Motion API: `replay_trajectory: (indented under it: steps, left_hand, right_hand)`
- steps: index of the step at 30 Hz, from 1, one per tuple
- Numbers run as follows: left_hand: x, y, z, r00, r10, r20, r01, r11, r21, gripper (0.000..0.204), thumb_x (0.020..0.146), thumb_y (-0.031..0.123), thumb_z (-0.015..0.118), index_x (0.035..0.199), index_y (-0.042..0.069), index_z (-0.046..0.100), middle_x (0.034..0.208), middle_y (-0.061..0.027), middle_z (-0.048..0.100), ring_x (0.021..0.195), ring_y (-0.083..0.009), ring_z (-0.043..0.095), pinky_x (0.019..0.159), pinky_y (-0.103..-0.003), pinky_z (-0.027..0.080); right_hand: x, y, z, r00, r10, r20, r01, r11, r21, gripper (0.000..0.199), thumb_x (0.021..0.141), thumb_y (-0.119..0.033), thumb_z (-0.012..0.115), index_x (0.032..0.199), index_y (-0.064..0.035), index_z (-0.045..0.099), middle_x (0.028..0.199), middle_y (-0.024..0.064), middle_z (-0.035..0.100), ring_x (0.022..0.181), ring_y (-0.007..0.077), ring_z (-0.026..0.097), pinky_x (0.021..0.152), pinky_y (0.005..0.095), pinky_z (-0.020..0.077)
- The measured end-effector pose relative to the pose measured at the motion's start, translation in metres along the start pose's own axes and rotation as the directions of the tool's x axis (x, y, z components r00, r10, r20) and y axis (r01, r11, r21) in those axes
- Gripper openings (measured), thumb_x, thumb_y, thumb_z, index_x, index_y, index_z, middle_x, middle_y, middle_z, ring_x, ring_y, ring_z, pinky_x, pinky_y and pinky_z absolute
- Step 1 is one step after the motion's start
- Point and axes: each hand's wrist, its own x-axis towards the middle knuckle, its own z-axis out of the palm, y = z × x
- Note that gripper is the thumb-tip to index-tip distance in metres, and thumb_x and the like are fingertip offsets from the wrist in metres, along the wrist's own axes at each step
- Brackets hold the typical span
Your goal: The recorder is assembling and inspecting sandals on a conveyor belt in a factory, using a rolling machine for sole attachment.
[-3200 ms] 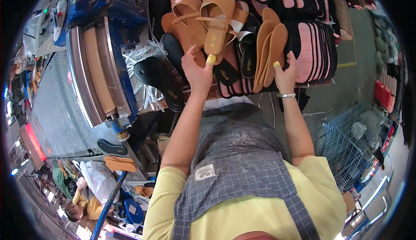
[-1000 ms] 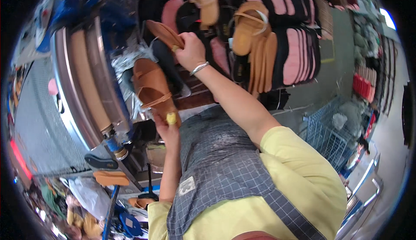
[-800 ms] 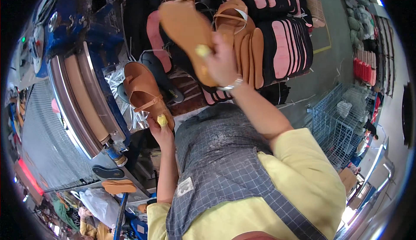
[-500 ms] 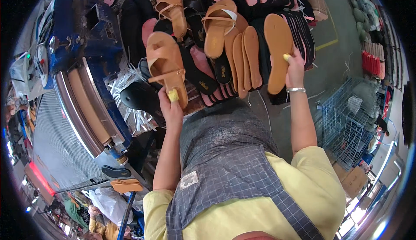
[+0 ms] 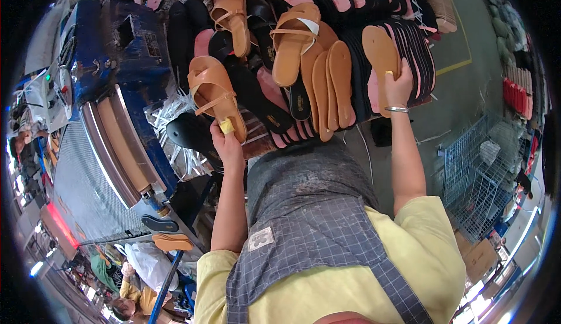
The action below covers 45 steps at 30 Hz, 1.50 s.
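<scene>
Gripped at its heel end, a tan strappy sandal [image 5: 211, 90] points away from me in my left hand [image 5: 227, 138], whose thumb has a yellow wrap. My right hand [image 5: 398, 88], with a silver bracelet at the wrist, pinches a plain tan sole [image 5: 381, 55] along its edge; yellow shows on that thumb too. Between the hands, several loose tan soles [image 5: 339, 69] lean side by side. Left of them are a tan sandal [image 5: 297, 43] with a white patch inside its strap and another tan sandal [image 5: 231, 21]. Black insoles [image 5: 266, 99] lie beneath.
Stacked pink-and-black soles [image 5: 418, 55] fill the table's far and right parts. A blue machine [image 5: 120, 49] with a curved metal-edged roller and a mesh belt [image 5: 87, 189] stands at left. White strips tangle beside it. A blue wire cage [image 5: 479, 172] sits on the floor at right.
The sandal in my left hand has shifted slightly left and down and now tilts more to the left. The sole in my right hand has moved slightly right, nearer the stacked soles.
</scene>
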Motion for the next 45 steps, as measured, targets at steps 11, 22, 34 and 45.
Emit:
replay_trajectory:
  steps: [11, 22, 34, 45]
  left_hand:
    - [0.071, 0.030, 0.031, 0.994, 0.061, 0.092, -0.042, 0.980, -0.192, 0.028, 0.095, 0.011, 0.050, 0.121, 0.002, 0.046, 0.113, -0.0068, 0.053, 0.104, -0.0141, 0.051, 0.091, -0.026, 0.040]
    - [0.146, 0.047, 0.084, 0.975, -0.139, 0.172, 0.181, 0.950, -0.256, 0.024, 0.098, 0.023, 0.041, 0.121, 0.017, 0.046, 0.105, -0.0012, 0.057, 0.083, -0.0146, 0.057, 0.060, -0.028, 0.046]
    - [0.149, 0.035, 0.104, 0.905, -0.393, 0.163, 0.414, 0.900, -0.132, 0.031, 0.094, 0.028, 0.047, 0.121, 0.013, 0.044, 0.096, -0.0032, 0.057, 0.076, -0.0168, 0.056, 0.057, -0.032, 0.047]
    - [0.184, 0.045, 0.101, 0.851, -0.458, 0.257, 0.522, 0.788, -0.325, 0.033, 0.085, 0.017, 0.066, 0.111, 0.003, 0.052, 0.082, -0.0111, 0.062, 0.055, -0.0206, 0.054, 0.043, -0.030, 0.039]
  right_hand:
    - [0.030, -0.045, -0.044, 0.847, 0.192, 0.496, -0.531, 0.344, 0.774, 0.029, 0.088, 0.002, 0.052, 0.117, 0.0063, 0.054, 0.109, 0.0108, 0.061, 0.096, 0.0171, 0.060, 0.087, 0.0283, 0.0469]
    - [0.034, -0.111, -0.043, 0.767, -0.026, 0.641, -0.641, 0.019, 0.767, 0.038, 0.094, -0.010, 0.050, 0.131, -0.0027, 0.043, 0.121, 0.0088, 0.056, 0.110, 0.0191, 0.056, 0.094, 0.0329, 0.0451]
    - [0.027, -0.124, -0.040, 0.698, 0.057, 0.713, -0.712, -0.050, 0.701, 0.052, 0.089, -0.016, 0.055, 0.137, -0.0051, 0.038, 0.127, 0.0069, 0.054, 0.113, 0.0173, 0.054, 0.097, 0.0313, 0.0437]
    - [0.027, -0.090, -0.041, 0.634, 0.063, 0.771, -0.770, -0.043, 0.637, 0.059, 0.086, -0.010, 0.056, 0.140, -0.0081, 0.035, 0.125, 0.0081, 0.054, 0.109, 0.0172, 0.056, 0.089, 0.0296, 0.0494]
